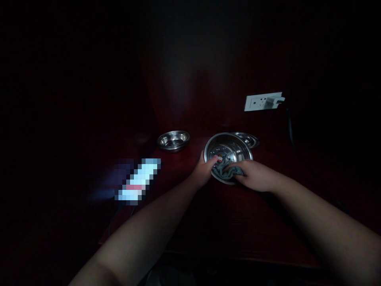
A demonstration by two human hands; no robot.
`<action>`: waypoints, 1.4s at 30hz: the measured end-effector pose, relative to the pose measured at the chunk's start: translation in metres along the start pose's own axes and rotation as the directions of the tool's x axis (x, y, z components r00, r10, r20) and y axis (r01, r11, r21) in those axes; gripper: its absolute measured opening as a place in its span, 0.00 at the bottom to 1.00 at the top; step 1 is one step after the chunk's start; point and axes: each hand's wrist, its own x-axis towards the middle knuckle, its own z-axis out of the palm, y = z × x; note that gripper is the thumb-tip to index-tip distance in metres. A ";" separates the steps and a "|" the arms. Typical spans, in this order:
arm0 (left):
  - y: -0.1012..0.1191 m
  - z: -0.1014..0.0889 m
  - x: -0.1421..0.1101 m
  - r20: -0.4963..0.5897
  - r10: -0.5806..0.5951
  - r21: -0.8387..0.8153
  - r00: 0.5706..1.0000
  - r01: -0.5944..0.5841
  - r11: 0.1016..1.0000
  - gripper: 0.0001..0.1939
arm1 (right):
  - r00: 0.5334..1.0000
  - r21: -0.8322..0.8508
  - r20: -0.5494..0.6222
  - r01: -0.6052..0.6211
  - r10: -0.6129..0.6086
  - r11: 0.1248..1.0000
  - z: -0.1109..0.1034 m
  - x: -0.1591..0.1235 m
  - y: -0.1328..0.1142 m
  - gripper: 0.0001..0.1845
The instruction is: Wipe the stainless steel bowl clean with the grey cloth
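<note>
A steel bowl (230, 147) is tilted toward me on a dark red wooden table (226, 222). My left hand (204, 171) grips the bowl's near left rim, thumb inside it. My right hand (253, 175) presses a grey cloth (228, 170) against the bowl's lower inside edge. A small sticker shows inside the bowl next to my left thumb. The scene is very dark.
A second steel bowl (173, 140) sits to the left, and another steel dish (248, 138) lies just behind the held bowl. A white wall socket (262, 101) with a plug and dark cable is at the back right. A glowing blurred object (138, 180) lies at the left.
</note>
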 end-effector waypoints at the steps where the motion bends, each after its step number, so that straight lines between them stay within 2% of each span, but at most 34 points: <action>1: 0.000 0.000 0.000 -0.002 -0.008 0.001 1.000 0.008 1.000 0.32 | 1.000 -0.018 -0.002 -0.014 0.014 1.000 0.000 0.000 0.000 0.17; 7: 0.000 0.000 0.000 -0.031 -0.065 0.007 0.997 0.065 0.998 0.32 | 0.996 -0.076 -0.034 -0.081 0.079 0.994 0.000 0.000 0.001 0.14; 42: 0.002 0.002 -0.001 -0.023 -0.067 -0.033 0.997 0.067 0.997 0.29 | 0.999 -0.040 -0.034 -0.043 0.042 0.998 0.001 0.001 0.003 0.14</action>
